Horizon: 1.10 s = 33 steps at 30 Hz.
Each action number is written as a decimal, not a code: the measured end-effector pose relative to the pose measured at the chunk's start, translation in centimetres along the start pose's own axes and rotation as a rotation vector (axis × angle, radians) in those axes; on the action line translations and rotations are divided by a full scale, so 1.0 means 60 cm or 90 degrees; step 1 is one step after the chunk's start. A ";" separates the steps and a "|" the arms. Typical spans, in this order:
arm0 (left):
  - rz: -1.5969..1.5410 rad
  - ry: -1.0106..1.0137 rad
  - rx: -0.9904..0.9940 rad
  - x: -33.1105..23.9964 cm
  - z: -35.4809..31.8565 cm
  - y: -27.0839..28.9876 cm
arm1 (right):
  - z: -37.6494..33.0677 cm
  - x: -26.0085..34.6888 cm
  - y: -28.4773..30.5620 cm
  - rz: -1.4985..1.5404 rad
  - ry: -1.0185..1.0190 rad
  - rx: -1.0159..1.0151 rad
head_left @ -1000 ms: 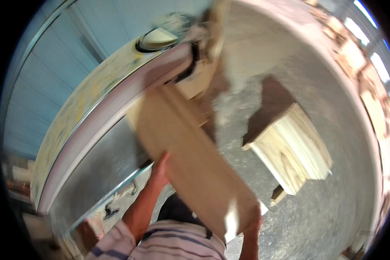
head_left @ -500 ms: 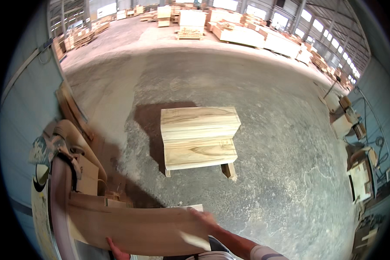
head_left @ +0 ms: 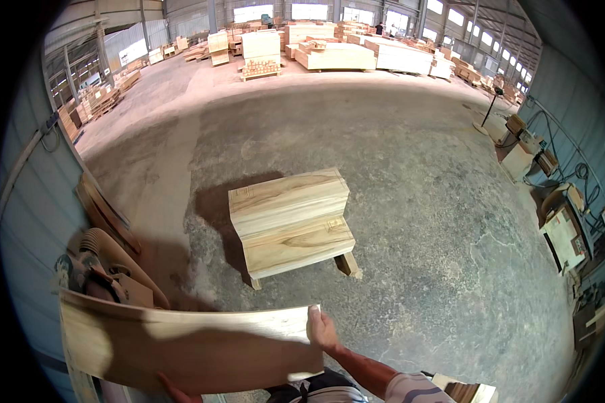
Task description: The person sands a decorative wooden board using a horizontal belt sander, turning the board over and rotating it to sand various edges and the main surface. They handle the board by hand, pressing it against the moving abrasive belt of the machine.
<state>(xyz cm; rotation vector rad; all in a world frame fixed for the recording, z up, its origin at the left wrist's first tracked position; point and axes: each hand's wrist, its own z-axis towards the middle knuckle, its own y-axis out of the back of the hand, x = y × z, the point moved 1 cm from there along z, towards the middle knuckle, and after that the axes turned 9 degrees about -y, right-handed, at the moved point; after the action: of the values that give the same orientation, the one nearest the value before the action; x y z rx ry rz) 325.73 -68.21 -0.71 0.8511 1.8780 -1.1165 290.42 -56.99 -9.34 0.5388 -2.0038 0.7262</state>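
Since half a second ago we have steadied, right hand point(head_left: 321, 329) still clenched on the end and left hand point(head_left: 176, 389) under the pale, thin wide wooden board point(head_left: 188, 346), carried toward the stacked pale planks point(head_left: 290, 225) on the concrete floor point(head_left: 417, 221); next it likely needs aligning over that stack.

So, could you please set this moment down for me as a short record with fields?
Setting: large workshop hall with a concrete floor
Held thing: wide wooden board, held flat across the person's front
Right hand: grips the board's right end, thumb on top
Left hand: under the board's near edge, only fingertips showing
Ahead on floor: stack of boards on short wooden feet, apart from the held board
Left side: machine by the metal wall
Far end: piles of timber
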 end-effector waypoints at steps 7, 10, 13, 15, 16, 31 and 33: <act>0.134 -0.191 0.142 -0.075 0.083 0.050 | 0.106 -0.180 0.015 0.120 -0.191 -0.085; 0.059 -0.202 0.184 -0.147 -0.030 -0.103 | 0.125 -0.234 0.061 0.214 -0.285 -0.060; 0.053 -0.303 0.273 -0.110 0.027 -0.064 | 0.074 -0.179 0.040 -0.117 -0.247 -0.126; 0.037 -0.370 0.335 -0.072 0.065 -0.035 | 0.099 -0.195 0.060 -0.500 -0.049 -0.142; 0.236 -0.470 0.310 -0.058 0.044 -0.028 | 0.105 -0.179 0.060 -0.515 0.180 -0.110; 0.464 -0.144 0.551 0.034 -0.111 -0.157 | -0.040 0.176 -0.072 0.365 -0.059 0.229; 0.472 -0.135 0.551 0.049 -0.106 -0.137 | -0.045 0.165 -0.071 0.372 -0.074 0.214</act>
<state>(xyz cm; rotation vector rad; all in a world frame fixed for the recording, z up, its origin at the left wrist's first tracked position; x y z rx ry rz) 315.68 -65.24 1.92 1.6400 0.7084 -1.4237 289.85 -59.17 1.57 0.1757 -2.1791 1.4315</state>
